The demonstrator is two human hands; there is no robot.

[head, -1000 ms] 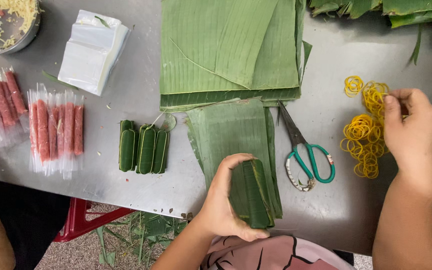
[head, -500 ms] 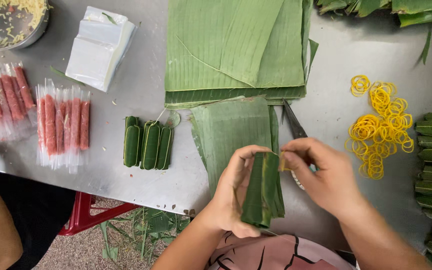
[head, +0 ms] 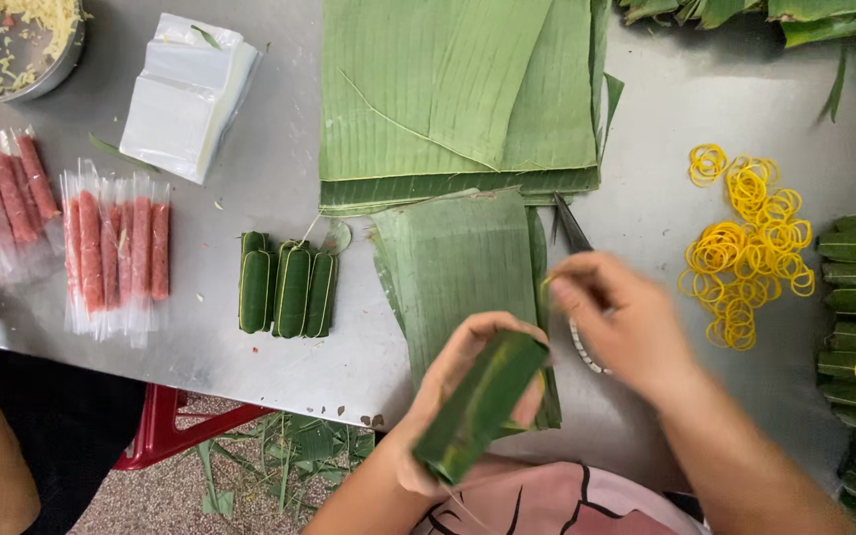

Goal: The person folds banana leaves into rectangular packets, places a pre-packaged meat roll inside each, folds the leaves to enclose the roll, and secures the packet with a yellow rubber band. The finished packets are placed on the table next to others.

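Head view: we grip the leaf-wrapped roll [head: 478, 406] in our left hand [head: 448, 396], just below the cut leaf sheet [head: 463, 267]. Our right hand [head: 616, 322] pinches a yellow rubber band [head: 545, 289]. Judged step: banding; next, loop it around the roll.

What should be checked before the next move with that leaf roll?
1. Left hand grips the leaf roll: ok.
2. Roll stays folded shut: ok.
3. Right hand holds a band at the roll's end: cannot tell, blurred.
4. Spare rubber bands lie beside the right hand: ok.
5. Cut leaves lie on the table under the hands: ok.
6. Scissors partly hidden behind the right hand: ok.
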